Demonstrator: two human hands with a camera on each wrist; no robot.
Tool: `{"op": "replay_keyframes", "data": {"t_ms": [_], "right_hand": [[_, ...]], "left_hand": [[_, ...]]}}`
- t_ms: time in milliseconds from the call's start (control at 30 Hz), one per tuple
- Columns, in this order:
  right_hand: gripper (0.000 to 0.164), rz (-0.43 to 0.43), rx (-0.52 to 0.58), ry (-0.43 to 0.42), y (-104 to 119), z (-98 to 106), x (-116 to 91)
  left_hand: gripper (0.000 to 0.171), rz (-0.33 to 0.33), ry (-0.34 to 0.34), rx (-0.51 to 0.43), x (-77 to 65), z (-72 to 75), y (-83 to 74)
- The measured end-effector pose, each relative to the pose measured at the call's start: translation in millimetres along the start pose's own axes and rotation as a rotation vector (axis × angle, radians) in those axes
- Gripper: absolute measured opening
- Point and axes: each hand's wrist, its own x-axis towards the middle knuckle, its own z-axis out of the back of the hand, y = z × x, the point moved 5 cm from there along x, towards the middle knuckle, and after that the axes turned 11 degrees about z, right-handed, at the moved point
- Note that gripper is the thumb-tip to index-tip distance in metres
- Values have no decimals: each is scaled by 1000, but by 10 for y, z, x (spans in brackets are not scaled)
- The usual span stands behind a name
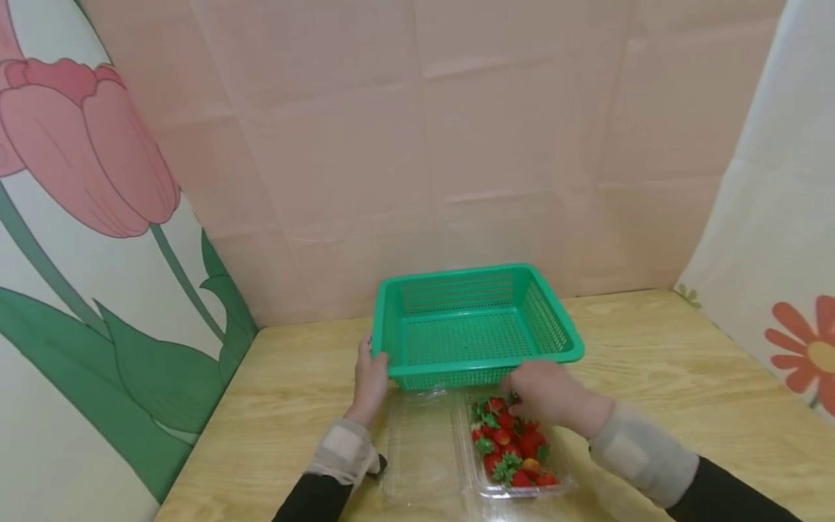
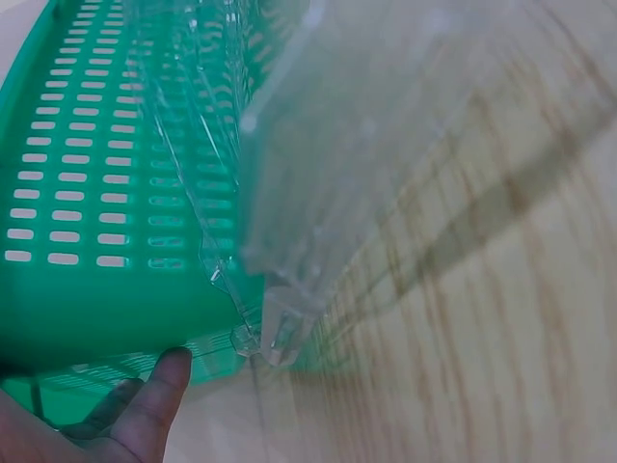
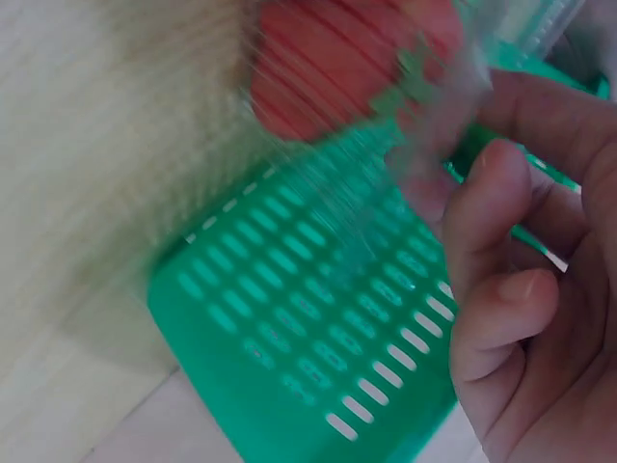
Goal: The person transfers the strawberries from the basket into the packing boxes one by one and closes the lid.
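A green plastic basket (image 1: 466, 333) with slotted walls stands tilted behind an open clear plastic box (image 1: 427, 453). My left hand (image 1: 370, 380) grips the basket's near left corner, and its thumb (image 2: 172, 381) shows by the rim in the left wrist view. Red strawberries (image 1: 515, 449) with green leaves fill the box's right half. Over their far end my right hand (image 1: 544, 391) reaches in with bent fingers. In the right wrist view, a strawberry (image 3: 328, 72) shows through the clear wall beside the curled fingers (image 3: 501, 309). Whether the fingertips pinch a strawberry is hidden.
Everything stands on a light wood-grain table (image 1: 280, 406). A plain pinkish sheet (image 1: 417, 145) hangs behind it. Flower-printed panels border the left (image 1: 85, 217) and right (image 1: 770, 254) sides. The box's flat lid half lies to the left of the strawberries.
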Motion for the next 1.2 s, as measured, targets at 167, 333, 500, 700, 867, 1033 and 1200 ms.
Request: {"op": "replay_keyframes", "data": {"t_ms": [167,333,500,700,867,1033,1200], "right_hand": [[27,-12,-63,-25,7,-58,-31],[27,-25,-66,-30,6,-85,-45],[28,-46,-49,-20,-5,-106,-48],[21,-60,23,-13,-5,-98,-57],[14,-55,65,-25,-8,-107,-90],[11,-24,87,-76,14,-66,-143],[14,-44,115,-102,82,60,-236]], "left_hand": [[58,-1,0,6,-19,-3,-11],[58,2,2,2,-28,-7,-18],[58,27,3,7,-1,-5,9],[59,61,13,-3,13,19,21],[59,73,29,-21,-1,32,18],[59,81,72,-45,-30,41,-21],[57,94,90,-48,-19,63,-24]]}}
